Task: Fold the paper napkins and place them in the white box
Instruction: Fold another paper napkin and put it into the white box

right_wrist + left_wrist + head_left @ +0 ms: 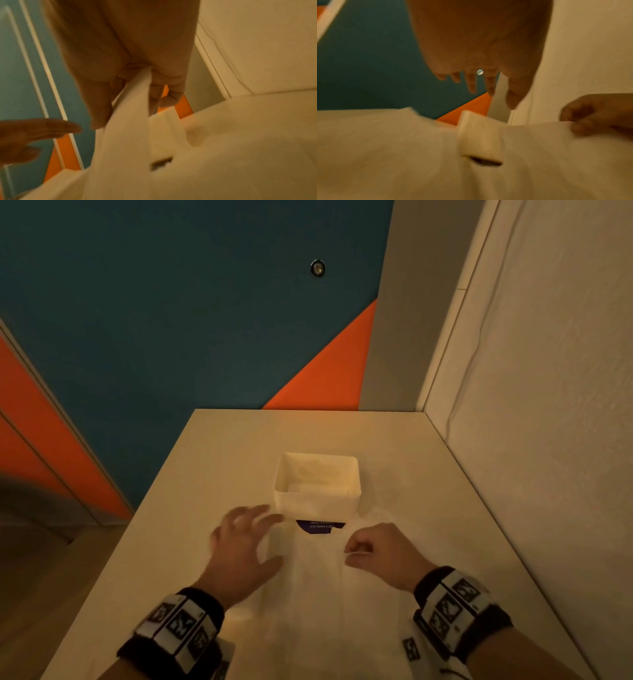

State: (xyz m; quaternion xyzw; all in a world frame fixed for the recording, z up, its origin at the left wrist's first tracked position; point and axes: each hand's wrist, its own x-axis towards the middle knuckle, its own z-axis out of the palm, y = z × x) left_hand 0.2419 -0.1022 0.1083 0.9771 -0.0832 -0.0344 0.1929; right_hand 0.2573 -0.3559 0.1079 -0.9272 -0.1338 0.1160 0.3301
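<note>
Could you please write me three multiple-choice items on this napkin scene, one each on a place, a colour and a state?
1. Where does the white box stand?
A. on the table, beyond the hands
B. on the floor
C. in the left hand

2. What colour is the printed patch below the box?
A. green
B. dark blue
C. red

3. What is the right hand doing?
A. lying flat and spread
B. gripping the box
C. pinching the napkin

Answers: 1 A, the box sits on the tabletop past both hands. 2 B, the patch shows dark blue with pale lettering. 3 C, the right wrist view shows thumb and fingers closed on the paper edge.
</note>
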